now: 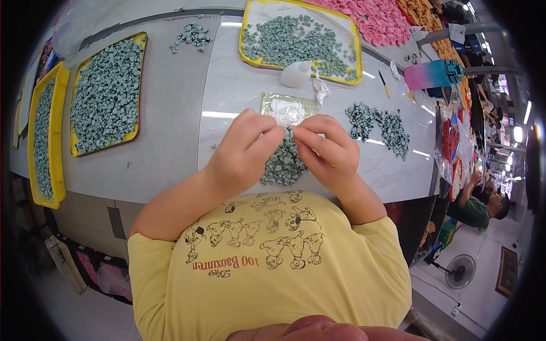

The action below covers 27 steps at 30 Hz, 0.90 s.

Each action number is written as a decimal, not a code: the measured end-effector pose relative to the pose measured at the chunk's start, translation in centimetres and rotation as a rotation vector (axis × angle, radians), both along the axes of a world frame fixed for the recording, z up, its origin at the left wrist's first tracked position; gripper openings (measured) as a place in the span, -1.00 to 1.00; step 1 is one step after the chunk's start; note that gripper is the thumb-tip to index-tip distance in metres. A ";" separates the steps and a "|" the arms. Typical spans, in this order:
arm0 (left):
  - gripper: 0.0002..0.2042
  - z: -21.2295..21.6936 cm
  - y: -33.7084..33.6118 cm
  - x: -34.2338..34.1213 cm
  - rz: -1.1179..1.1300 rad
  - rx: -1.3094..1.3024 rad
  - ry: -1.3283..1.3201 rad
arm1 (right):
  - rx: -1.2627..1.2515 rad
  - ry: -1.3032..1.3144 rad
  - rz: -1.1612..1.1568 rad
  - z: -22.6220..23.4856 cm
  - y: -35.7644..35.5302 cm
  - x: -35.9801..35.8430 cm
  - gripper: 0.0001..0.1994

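My left hand (243, 149) and my right hand (331, 149) are raised close together over a pile of small grey-green pieces (284, 166) at the table's front edge. Thumb and fingers of each hand are pinched, with the fingertips almost meeting. Whatever they hold is too small to tell from the pile behind. Just beyond the fingertips lies a flat, pale green pad (310, 105) with a white, glossy patch (289, 111) on it. A white squeeze bottle (296, 74) and a crumpled white tissue (321, 91) are behind the pad.
A yellow-rimmed tray (359, 57) of pieces stands at the back, two more yellow trays (140, 40) (58, 142) at left. Loose pieces (378, 126) lie at right, near a yellow-handled knife (387, 90) and a pink-blue bottle (432, 74). A person (480, 210) sits far right.
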<state>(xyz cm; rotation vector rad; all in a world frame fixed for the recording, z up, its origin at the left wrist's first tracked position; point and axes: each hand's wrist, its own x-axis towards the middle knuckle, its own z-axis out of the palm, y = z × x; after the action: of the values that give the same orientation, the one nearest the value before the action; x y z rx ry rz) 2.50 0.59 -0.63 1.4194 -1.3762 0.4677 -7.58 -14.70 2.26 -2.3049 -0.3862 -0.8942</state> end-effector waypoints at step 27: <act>-0.65 1.4 0.9 0.0 0.107 -0.025 -0.268 | 0.133 0.019 0.029 -0.3 0.4 -0.3 -0.67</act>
<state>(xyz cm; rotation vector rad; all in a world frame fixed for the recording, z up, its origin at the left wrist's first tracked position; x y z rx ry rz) 2.55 1.47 0.73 1.4534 -1.5042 0.7647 -7.85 -14.34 1.92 -2.1793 -0.3404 -0.8576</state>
